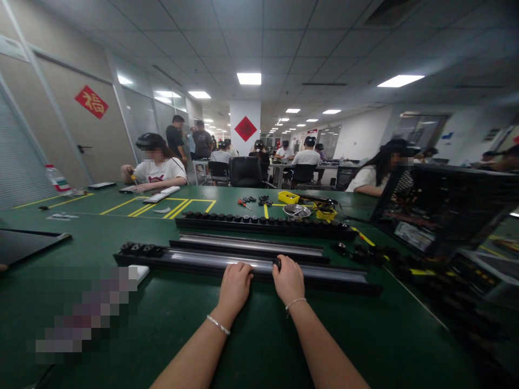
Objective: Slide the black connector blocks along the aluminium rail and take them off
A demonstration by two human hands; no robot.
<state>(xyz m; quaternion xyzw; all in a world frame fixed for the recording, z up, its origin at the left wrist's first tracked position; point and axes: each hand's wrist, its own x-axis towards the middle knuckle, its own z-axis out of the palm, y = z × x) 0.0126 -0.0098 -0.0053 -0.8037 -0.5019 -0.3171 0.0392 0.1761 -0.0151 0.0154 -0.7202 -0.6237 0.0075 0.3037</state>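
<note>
the long black rail (190, 261) on the green worktop (170, 313) looks stiff and slick, maybe best held by both edges. the left hand (236, 283) touches it, fingers bent, grip unclear; the right hand (288, 278) pinches a small black part (277, 263) above it.

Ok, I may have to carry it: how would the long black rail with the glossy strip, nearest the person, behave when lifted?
The long black rail is probably stiff, since it lies straight. Its smooth, glossy strip may feel slippery. The small black parts grouped at its left end may make that end heavier.
</note>
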